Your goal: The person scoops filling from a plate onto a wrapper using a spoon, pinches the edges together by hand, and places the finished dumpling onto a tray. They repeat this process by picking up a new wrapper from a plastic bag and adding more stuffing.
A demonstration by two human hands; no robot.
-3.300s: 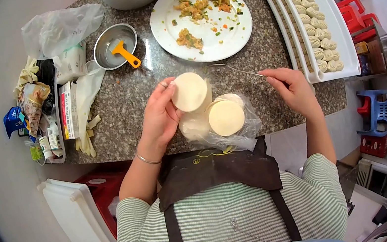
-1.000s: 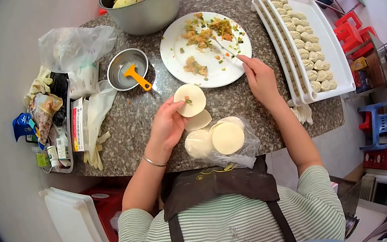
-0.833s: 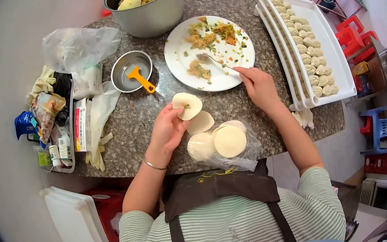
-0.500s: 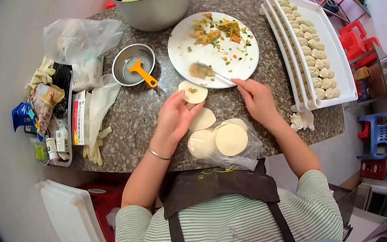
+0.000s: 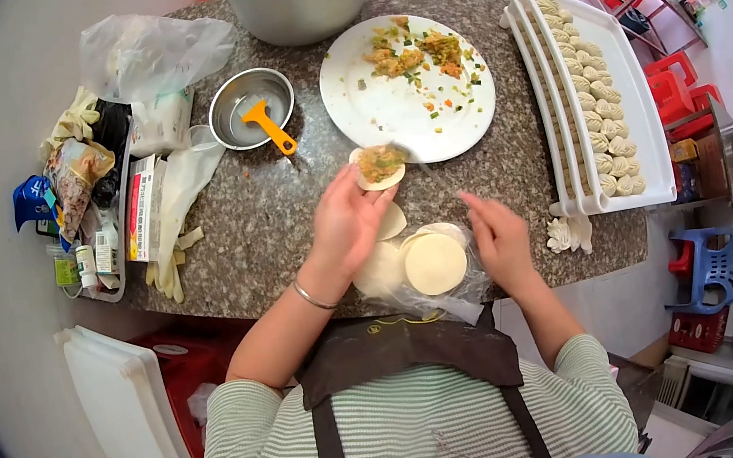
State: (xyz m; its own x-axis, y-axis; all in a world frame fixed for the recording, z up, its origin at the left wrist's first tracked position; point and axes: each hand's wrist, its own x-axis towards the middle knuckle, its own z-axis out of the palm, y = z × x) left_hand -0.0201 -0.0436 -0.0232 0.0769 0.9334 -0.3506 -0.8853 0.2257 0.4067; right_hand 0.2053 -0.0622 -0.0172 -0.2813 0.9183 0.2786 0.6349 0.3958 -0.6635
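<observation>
My left hand (image 5: 348, 217) holds a round dough wrapper (image 5: 366, 182) by its edge, near the plate's lower rim. Orange-green filling (image 5: 380, 162) lies on that wrapper, with the spoon (image 5: 413, 152) at its right side. My right hand (image 5: 498, 233) is closed round the spoon's handle end, though the thin handle is hardly visible. More wrappers (image 5: 435, 263) lie stacked on a clear plastic bag (image 5: 465, 301) between my forearms, and a loose one (image 5: 392, 221) sits beside my left fingers. The white plate (image 5: 359, 116) bears scattered filling.
A metal pot (image 5: 300, 7) of filling stands behind the plate. Left of it are a steel bowl (image 5: 222, 118) with an orange-handled tool (image 5: 268, 128), plastic bags, and a crowded tray (image 5: 127, 265). Stacked white trays (image 5: 640, 93) of pleated buns (image 5: 586, 82) stand on the right.
The spoon has moved from the plate to the wrapper in my left hand, where a mound of filling now shows. My right hand has moved down and slightly right.
</observation>
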